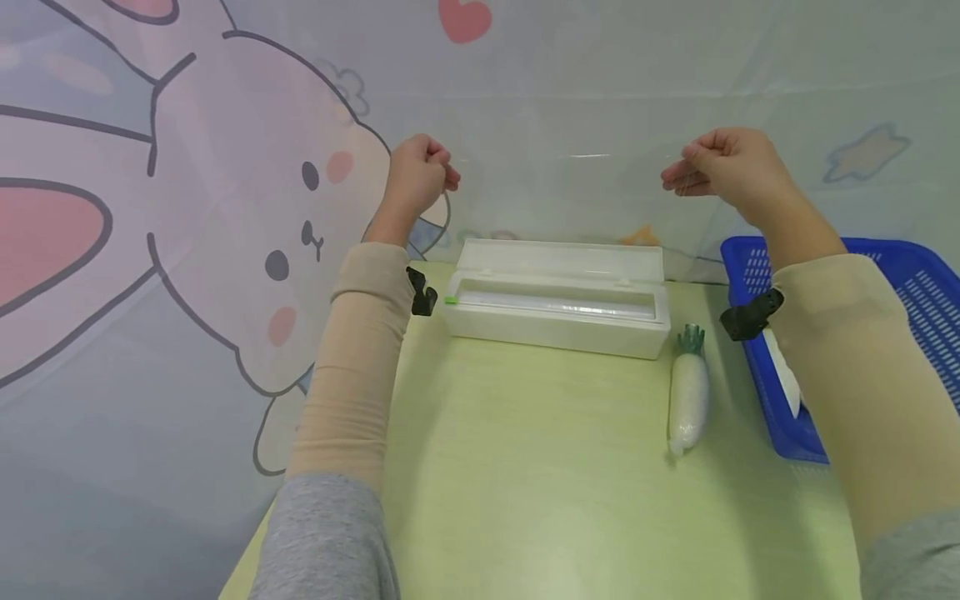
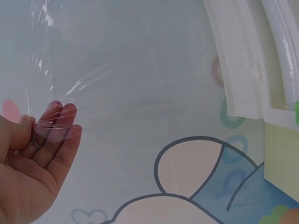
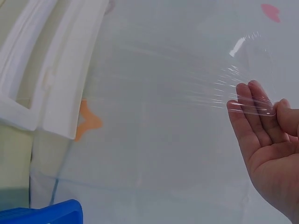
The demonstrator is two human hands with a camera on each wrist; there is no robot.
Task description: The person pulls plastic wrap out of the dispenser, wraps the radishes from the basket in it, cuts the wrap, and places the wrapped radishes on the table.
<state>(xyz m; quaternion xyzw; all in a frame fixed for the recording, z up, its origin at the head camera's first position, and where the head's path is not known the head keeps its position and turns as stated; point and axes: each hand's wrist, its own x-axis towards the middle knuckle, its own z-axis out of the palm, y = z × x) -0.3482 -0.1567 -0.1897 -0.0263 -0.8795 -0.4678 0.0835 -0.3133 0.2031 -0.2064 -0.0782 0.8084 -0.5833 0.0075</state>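
A clear sheet of cling film (image 2: pixel 77 86) is stretched in the air between both raised hands. My left hand (image 1: pixel 416 179) pinches one corner between thumb and index finger, the other fingers spread behind the film. On the other side my right hand (image 1: pixel 738 171) pinches the opposite corner the same way; creases fan out from its grip in the right wrist view. Below and between the hands stands a white cling film dispenser box (image 1: pixel 555 335), lid raised, with a film roll (image 1: pixel 555 303) inside. The sheet's lower edge is hard to make out.
A white radish (image 1: pixel 689 400) with green leaf stubs, seemingly wrapped in film, lies right of the box. Beyond it, a blue basket (image 1: pixel 767 410) holding something white (image 1: pixel 782 375) sits under the right forearm. A cartoon-printed curtain (image 1: pixel 540 100) hangs behind the pale green table (image 1: pixel 525 467).
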